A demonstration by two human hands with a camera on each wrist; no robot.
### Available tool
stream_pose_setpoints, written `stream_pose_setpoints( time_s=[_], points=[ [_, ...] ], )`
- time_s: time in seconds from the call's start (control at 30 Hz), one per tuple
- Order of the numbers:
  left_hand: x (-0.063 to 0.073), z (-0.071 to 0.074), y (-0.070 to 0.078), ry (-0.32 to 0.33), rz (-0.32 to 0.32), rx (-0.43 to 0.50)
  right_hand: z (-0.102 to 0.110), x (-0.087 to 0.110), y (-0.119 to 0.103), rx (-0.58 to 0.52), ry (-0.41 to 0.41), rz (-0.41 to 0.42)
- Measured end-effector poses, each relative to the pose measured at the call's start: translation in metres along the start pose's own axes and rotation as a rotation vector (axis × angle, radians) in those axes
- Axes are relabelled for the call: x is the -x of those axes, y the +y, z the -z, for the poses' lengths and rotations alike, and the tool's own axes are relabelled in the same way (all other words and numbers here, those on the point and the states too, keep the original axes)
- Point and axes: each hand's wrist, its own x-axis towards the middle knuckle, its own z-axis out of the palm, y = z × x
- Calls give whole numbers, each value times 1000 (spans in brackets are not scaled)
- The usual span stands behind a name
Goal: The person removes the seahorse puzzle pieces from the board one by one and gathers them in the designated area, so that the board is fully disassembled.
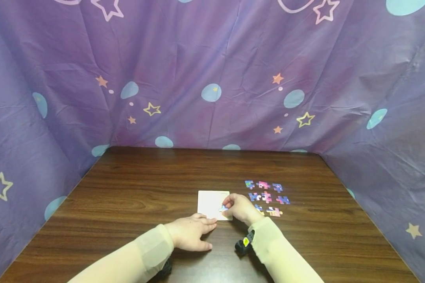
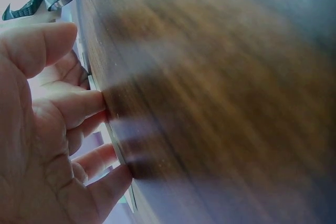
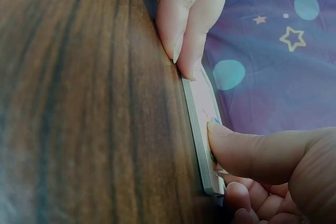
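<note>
A white puzzle board (image 1: 209, 202) lies flat on the table. My left hand (image 1: 193, 232) rests at its near edge, fingers extended, thumb apart. In the left wrist view, fingertips (image 2: 123, 174) touch the board's edge. Over the right part of the board, my right hand (image 1: 242, 209) pinches a small blue-and-white jigsaw piece (image 1: 223, 208) against the surface. The right wrist view shows the thumb (image 3: 252, 148) pressing down on the piece, the other fingers curled beside the board's corner. The thumb mostly hides the piece there.
Several loose jigsaw pieces (image 1: 267, 197) in pink, blue and purple lie in rough rows right of the board. The brown wooden table (image 1: 134, 184) is bounded by a purple curtain (image 1: 184, 59) with stars. A black wrist device (image 1: 243, 246) sits below the right sleeve.
</note>
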Motion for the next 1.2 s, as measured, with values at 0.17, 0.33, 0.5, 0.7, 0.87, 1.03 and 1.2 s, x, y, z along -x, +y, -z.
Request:
stream_pose_setpoints(
  time_s=[0.17, 0.33, 0.5, 0.7, 0.87, 1.03, 1.2],
  points=[
    [0, 0, 0, -5, 1, 4, 0, 0, 0, 3, 5, -12],
    [0, 0, 0, -6, 3, 5, 0, 0, 1, -4, 7, -1],
    [-1, 0, 0, -5, 1, 8, 1, 1, 1, -19, -1, 8],
    [0, 1, 0, -13, -1, 16, 1, 0, 2, -44, 1, 15],
    [0, 2, 0, -18, -2, 15, 1, 1, 3, -68, 6, 20],
    [0, 1, 0, -14, 2, 11, 1, 2, 3, -94, 5, 19],
    [0, 1, 1, -13, 2, 19, 2, 1, 5, -112, -2, 10]
  ],
)
